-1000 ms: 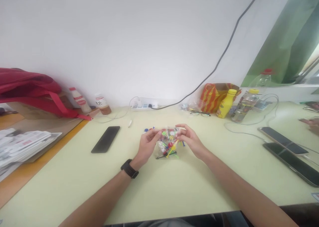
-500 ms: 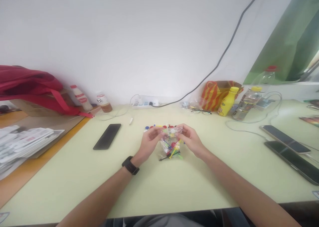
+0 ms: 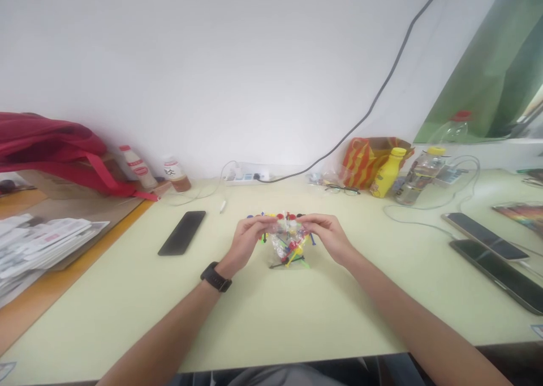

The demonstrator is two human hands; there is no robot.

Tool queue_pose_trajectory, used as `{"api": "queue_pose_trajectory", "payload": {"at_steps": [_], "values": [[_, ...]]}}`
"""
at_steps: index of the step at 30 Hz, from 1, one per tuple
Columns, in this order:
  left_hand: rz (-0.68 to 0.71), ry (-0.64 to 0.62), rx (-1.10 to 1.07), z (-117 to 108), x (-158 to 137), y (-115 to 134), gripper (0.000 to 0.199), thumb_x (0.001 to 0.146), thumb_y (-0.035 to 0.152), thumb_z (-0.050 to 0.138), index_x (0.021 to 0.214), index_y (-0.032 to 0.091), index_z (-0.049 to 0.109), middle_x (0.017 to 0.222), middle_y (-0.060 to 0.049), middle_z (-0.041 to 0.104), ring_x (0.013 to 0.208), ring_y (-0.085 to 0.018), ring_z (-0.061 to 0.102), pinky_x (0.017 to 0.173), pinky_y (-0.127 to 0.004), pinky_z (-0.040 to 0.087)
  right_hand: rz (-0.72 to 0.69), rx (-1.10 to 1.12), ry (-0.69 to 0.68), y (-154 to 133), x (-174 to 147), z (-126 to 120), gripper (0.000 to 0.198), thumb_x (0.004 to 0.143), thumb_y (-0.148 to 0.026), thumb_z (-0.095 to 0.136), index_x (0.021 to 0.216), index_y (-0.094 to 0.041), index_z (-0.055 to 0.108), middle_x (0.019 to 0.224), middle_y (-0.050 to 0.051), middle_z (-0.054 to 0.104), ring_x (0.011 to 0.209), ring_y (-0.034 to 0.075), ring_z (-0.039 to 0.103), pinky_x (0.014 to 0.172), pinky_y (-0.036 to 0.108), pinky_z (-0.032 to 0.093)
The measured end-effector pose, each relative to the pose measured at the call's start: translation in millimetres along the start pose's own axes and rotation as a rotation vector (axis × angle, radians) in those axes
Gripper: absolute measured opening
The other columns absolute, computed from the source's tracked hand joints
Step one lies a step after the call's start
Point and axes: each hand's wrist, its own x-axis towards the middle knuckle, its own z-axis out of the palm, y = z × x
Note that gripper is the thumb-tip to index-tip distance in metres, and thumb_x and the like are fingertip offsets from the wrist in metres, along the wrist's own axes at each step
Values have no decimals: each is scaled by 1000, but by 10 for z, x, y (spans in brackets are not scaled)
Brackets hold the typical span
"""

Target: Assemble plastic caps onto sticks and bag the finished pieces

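Observation:
A clear plastic bag (image 3: 278,249) with small red, yellow, green and black plastic pieces in it is held upright just over the table. My left hand (image 3: 248,236) pinches its upper left edge, and my right hand (image 3: 328,233) pinches the upper right edge. The fingers of both hands are closed on the thin plastic. Behind the bag lie several loose coloured plastic pieces (image 3: 250,217), partly hidden by the bag and my hands. A black watch (image 3: 216,277) is on my left wrist.
Left of my hands lies a black phone (image 3: 182,233). Two more phones (image 3: 486,236) lie at the right beside a cable. Along the wall stand a power strip (image 3: 246,176), glasses (image 3: 343,190), a striped bag (image 3: 356,163) and a yellow bottle (image 3: 387,174). Papers (image 3: 51,239) are at far left.
My hands have moved a little apart, the left one outward to the left, still gripping the bag's top. The bag's mouth is stretched wider, and more loose pieces show behind it.

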Motion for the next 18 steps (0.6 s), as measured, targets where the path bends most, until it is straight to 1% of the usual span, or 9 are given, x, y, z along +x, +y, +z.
{"api": "queue_pose_trajectory", "payload": {"at_steps": [2, 3, 6, 7, 9, 11, 12, 15, 18], "values": [[12, 5, -29, 9, -3, -13, 28, 89, 36, 66, 91, 13, 82, 100, -14, 79, 94, -26, 72, 85, -35, 56, -2, 49, -32, 15, -5, 1, 21, 83, -35, 70, 92, -22, 83, 98, 7, 79, 89, 22, 68, 81, 33, 53], [30, 17, -12, 18, -9, -21, 28, 89, 37, 68, 90, 13, 81, 97, -13, 79, 92, -25, 72, 84, -35, 56, -9, 65, -47, 15, -11, 6, 24, 85, -37, 67, 93, -21, 83, 98, 7, 78, 88, 21, 68, 80, 33, 53], [93, 72, 96, 50, -36, -39, 21, 78, 33, 83, 90, 15, 78, 87, -8, 78, 81, -21, 70, 75, -31, 55, -34, 38, -68, -6, -36, 37, 25, 86, -42, 71, 94, -20, 82, 94, 7, 77, 84, 21, 68, 77, 33, 54], [102, 75, 116, 59, -44, -39, 24, 75, 31, 86, 93, 16, 78, 84, -6, 77, 79, -20, 70, 73, -30, 55, -39, 14, -65, -15, -42, 49, 25, 83, -42, 75, 95, -21, 81, 91, 6, 77, 83, 20, 68, 77, 33, 54], [92, 64, 126, 72, -52, -28, 31, 75, 31, 86, 101, 18, 76, 80, -4, 76, 76, -18, 69, 71, -28, 54, -40, -25, -57, -28, -46, 66, 28, 78, -41, 81, 99, -21, 79, 90, 5, 77, 81, 20, 68, 76, 33, 54], [65, 36, 140, 79, -50, -7, 35, 78, 32, 85, 109, 18, 76, 81, -4, 76, 77, -17, 69, 71, -27, 54, -35, -51, -46, -31, -43, 71, 31, 79, -43, 81, 101, -21, 78, 91, 6, 77, 80, 20, 68, 74, 33, 54], [53, 18, 147, 81, -46, 2, 35, 79, 33, 84, 110, 18, 76, 85, -5, 77, 79, -18, 69, 72, -27, 54, -35, -65, -40, -30, -40, 69, 32, 79, -44, 80, 101, -21, 78, 91, 6, 77, 79, 20, 68, 73, 32, 54], [38, -21, 157, 85, -35, 0, 27, 80, 35, 83, 100, 18, 80, 93, -8, 78, 84, -19, 71, 76, -28, 55, -49, -88, -35, -28, -40, 64, 32, 81, -47, 79, 98, -20, 77, 88, 6, 76, 79, 20, 68, 73, 32, 54], [42, -13, 162, 71, -28, -46, 23, 79, 35, 83, 93, 18, 81, 92, -8, 79, 83, -19, 71, 78, -29, 56, -50, -106, -47, -39, -43, 67, 34, 81, -48, 78, 101, -20, 76, 86, 5, 75, 79, 20, 68, 74, 33, 54]]}}
